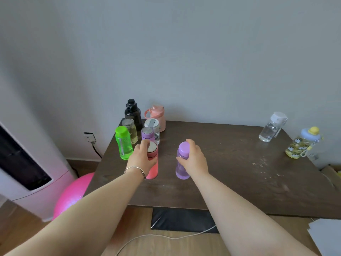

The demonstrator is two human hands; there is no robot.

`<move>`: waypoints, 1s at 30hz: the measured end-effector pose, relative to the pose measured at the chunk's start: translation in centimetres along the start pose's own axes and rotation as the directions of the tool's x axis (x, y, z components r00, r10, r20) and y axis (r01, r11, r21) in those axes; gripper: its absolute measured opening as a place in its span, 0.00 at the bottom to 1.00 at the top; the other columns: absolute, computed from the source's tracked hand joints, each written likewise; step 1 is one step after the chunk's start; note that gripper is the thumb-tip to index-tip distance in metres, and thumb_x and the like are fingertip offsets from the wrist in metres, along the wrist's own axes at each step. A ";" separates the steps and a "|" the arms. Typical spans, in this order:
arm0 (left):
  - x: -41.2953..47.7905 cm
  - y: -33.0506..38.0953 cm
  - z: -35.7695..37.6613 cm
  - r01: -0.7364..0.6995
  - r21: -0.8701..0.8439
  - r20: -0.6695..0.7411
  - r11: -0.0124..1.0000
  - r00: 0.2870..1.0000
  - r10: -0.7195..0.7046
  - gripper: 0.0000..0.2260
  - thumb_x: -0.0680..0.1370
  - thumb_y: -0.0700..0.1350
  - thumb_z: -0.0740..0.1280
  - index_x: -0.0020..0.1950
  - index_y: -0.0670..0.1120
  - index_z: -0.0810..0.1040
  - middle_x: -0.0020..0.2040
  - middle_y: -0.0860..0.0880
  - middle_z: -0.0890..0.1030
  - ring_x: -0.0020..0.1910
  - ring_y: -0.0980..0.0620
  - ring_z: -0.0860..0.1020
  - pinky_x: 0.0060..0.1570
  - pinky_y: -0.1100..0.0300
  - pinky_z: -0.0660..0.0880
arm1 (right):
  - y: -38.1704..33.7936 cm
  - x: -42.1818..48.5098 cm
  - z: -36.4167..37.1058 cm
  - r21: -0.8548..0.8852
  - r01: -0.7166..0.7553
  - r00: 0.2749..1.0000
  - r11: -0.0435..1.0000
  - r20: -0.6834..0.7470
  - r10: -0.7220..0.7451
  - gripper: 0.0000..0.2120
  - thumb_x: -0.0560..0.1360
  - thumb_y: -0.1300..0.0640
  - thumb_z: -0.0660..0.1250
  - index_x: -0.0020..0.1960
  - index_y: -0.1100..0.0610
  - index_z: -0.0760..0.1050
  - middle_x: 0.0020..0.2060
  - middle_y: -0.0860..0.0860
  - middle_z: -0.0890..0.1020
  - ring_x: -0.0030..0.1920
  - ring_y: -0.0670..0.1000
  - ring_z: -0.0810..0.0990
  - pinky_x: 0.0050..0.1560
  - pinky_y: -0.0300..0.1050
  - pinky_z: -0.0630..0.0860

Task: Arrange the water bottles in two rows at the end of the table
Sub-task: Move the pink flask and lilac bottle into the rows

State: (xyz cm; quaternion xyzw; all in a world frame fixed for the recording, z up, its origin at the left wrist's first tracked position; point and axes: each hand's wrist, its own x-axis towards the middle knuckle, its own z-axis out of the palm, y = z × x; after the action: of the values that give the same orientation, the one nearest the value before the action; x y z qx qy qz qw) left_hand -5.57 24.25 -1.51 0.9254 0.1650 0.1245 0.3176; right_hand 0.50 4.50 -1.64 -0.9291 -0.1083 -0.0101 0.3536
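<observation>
My left hand (141,159) grips a coral-red bottle (153,169) standing upright near the table's left side. My right hand (193,157) holds a purple bottle (181,169) by its upper body, upright on the table (230,172). Behind the red bottle, at the far left end, stand two rows: a green bottle (123,143), a pale yellow bottle (130,131) and a black bottle (133,112) on the left; a small purple flask (148,134), a clear bottle (152,127) and a pink jug (156,115) on the right.
At the far right of the table stand a clear bottle with a white cap (272,127) and a yellow patterned bottle with a blue lid (301,143). A pink ball (73,194) and a white appliance (31,163) sit left of the table. A cable (166,237) lies on the floor.
</observation>
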 end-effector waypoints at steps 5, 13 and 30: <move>1.7 -6.1 -2.7 0.044 0.034 0.013 0.998 0.999 -0.045 0.26 0.71 0.50 0.72 0.64 0.54 0.65 0.59 0.46 0.75 0.51 0.41 0.78 0.46 0.52 0.76 | -4.1 0.4 5.5 -0.006 -0.005 1.000 1.000 0.026 0.005 0.34 0.72 0.49 0.74 0.72 0.47 0.60 0.62 0.52 0.74 0.59 0.55 0.77 0.54 0.51 0.76; 3.9 -12.7 -4.5 0.095 0.000 0.009 0.995 0.995 -0.095 0.25 0.71 0.49 0.73 0.64 0.52 0.67 0.58 0.46 0.75 0.52 0.41 0.78 0.46 0.54 0.73 | -8.5 1.8 12.1 0.013 0.007 0.996 1.000 0.089 -0.008 0.32 0.71 0.49 0.73 0.70 0.46 0.62 0.60 0.51 0.73 0.57 0.57 0.77 0.53 0.52 0.76; 7.1 -15.8 -4.7 0.074 -0.026 0.075 0.997 0.995 -0.072 0.26 0.70 0.49 0.74 0.64 0.52 0.66 0.59 0.45 0.75 0.52 0.41 0.78 0.47 0.53 0.74 | -9.8 3.4 15.3 -0.042 -0.028 0.995 0.999 0.094 0.032 0.33 0.72 0.51 0.73 0.72 0.49 0.62 0.62 0.54 0.73 0.57 0.59 0.77 0.52 0.52 0.74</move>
State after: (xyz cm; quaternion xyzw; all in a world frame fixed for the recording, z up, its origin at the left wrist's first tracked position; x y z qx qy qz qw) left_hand -4.24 41.27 -6.97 0.9182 0.1849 0.0809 0.3409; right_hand 0.87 22.35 -6.37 -0.9371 -0.1108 0.0369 0.3290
